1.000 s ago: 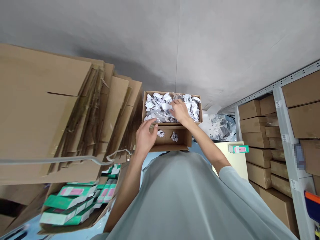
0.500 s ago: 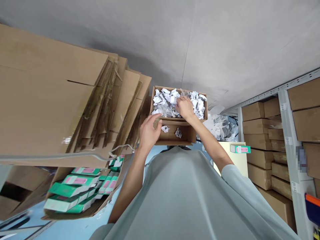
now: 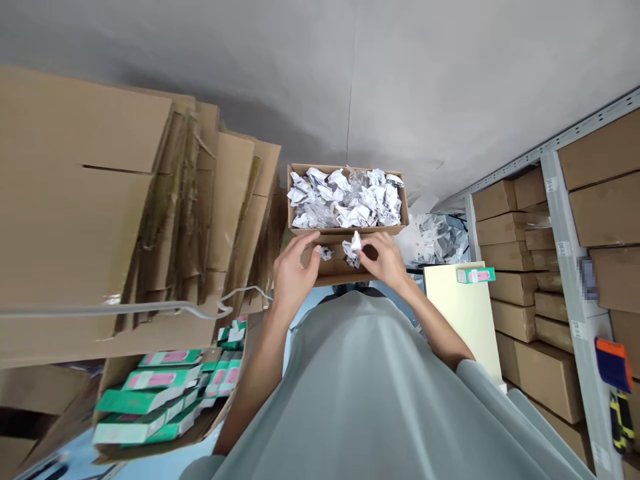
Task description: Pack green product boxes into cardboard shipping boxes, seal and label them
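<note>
Between the thumb and fingers of my right hand [image 3: 385, 261] is a crumpled piece of white paper [image 3: 356, 241], held over the near cardboard box [image 3: 330, 272]. Inside that box lie a crumpled paper ball [image 3: 326, 253] on the left and another wad under the held piece. My left hand [image 3: 295, 272] rests at the box's left side, thumb and fingers apart, with nothing in it. Just beyond stands a longer cardboard box [image 3: 291, 200], full of crumpled white paper [image 3: 320, 183] and some clear plastic.
Flattened cardboard [image 3: 235, 200] leans on the left, with a grey cable [image 3: 165, 307] across it. Below sits a carton of green-and-pink boxes [image 3: 155, 380]. At right are a pale panel [image 3: 460, 320] with one small green box [image 3: 476, 275], scrap paper [image 3: 437, 240] and shelved cartons [image 3: 515, 267].
My right hand has come back from the far box to the near one with a crumpled piece of paper. My left hand stays by the near box. The view has shifted slightly.
</note>
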`<state>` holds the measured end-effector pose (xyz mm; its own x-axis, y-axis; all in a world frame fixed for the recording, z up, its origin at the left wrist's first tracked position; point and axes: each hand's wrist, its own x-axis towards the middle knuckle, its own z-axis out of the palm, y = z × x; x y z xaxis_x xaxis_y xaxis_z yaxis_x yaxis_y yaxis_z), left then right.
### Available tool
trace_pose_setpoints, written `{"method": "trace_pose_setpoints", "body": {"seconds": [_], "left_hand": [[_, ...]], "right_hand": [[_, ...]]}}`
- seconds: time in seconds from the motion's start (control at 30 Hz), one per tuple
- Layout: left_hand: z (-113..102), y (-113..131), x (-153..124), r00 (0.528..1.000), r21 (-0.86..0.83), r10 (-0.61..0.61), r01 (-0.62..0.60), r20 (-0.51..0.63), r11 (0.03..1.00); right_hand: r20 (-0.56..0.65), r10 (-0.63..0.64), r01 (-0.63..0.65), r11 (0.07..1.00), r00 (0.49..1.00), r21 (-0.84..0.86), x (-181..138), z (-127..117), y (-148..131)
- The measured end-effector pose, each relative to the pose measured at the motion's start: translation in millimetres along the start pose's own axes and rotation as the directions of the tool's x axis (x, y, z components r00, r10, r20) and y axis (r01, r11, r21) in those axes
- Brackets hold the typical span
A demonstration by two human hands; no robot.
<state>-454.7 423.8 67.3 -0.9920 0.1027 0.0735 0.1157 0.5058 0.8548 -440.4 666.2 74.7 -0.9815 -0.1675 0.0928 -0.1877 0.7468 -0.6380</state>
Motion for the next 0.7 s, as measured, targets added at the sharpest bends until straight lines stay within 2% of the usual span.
{"method": "trace_pose_setpoints", "body": {"seconds": [0.1, 0.17, 0.23, 0.33, 0.43, 0.53, 0.63, 0.7], "left_hand": [[8, -1, -3, 0.999, -0.016, -0.001, 0.001, 0.05, 1.0], [11, -2, -3, 0.996, -0.009, 0.013, -0.012, 0.084, 1.0], [10, -5, -4, 0.997, 0.033, 0.028, -0.03, 0.073, 0.999], [6, -19, -12, 0.999, 0.183, -0.003, 0.012, -0.051, 0.983], [8, -45, -25, 0.983, 0.335, -0.122, 0.161, -0.135, 0.928], [20, -67, -35, 0.952, 0.428, -0.302, 0.293, -0.049, 0.855], [33, -68, -40, 0.91, 0.453, -0.414, 0.365, 0.011, 0.814], [38, -57, -42, 0.903, 0.489, -0.43, 0.382, -0.016, 0.784]], "right_hand": [[0.075, 0.116, -0.112, 0.992, 0.99, -0.062, -22, 18, 13], [0.081, 0.162, -0.155, 0.984, 0.983, -0.086, -32, 25, 21], [0.023, 0.195, -0.192, 0.976, 0.981, -0.099, -41, 24, 30], [-0.136, 0.313, -0.331, 0.932, 0.94, -0.146, -58, 18, 46], [-0.162, 0.442, -0.467, 0.864, 0.882, -0.187, -72, 19, 63], [-0.065, 0.51, -0.513, 0.84, 0.858, -0.179, -77, 30, 73], [0.023, 0.534, -0.525, 0.837, 0.845, -0.156, -78, 36, 75], [0.041, 0.533, -0.523, 0.841, 0.845, -0.139, -84, 30, 76]]}}
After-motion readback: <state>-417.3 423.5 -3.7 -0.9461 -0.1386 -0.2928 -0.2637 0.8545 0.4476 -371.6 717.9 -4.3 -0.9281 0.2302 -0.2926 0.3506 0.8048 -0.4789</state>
